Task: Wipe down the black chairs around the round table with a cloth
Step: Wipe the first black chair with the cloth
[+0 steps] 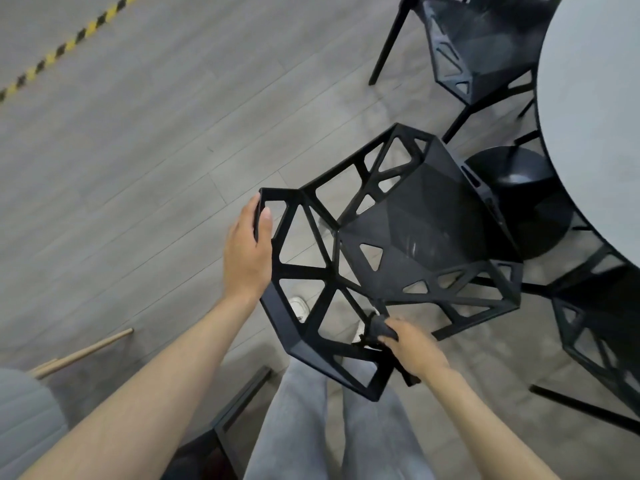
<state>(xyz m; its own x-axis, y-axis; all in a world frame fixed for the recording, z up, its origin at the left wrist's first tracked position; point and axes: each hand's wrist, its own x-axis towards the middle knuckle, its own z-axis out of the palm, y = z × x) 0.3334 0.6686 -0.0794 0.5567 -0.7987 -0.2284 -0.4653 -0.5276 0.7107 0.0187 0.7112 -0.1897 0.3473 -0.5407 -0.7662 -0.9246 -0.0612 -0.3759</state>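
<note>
Black lattice chair [398, 237]: left hand [247, 251] grips its angular backrest corner, right hand [412, 344] presses bunched dark cloth [379, 329] against strut.

- grey wood-plank floor [145, 140] carries everything
- black lattice chair [408, 244] stands centre
- second black chair [478, 46] at 1 o'clock, third [602, 327] at 4 o'clock
- round table [595, 109] at 2 o'clock, on black dome base [519, 202]
- yellow-black tape stripe [65, 46] at 10 o'clock
- wooden legs [83, 351] at 8 o'clock
</note>
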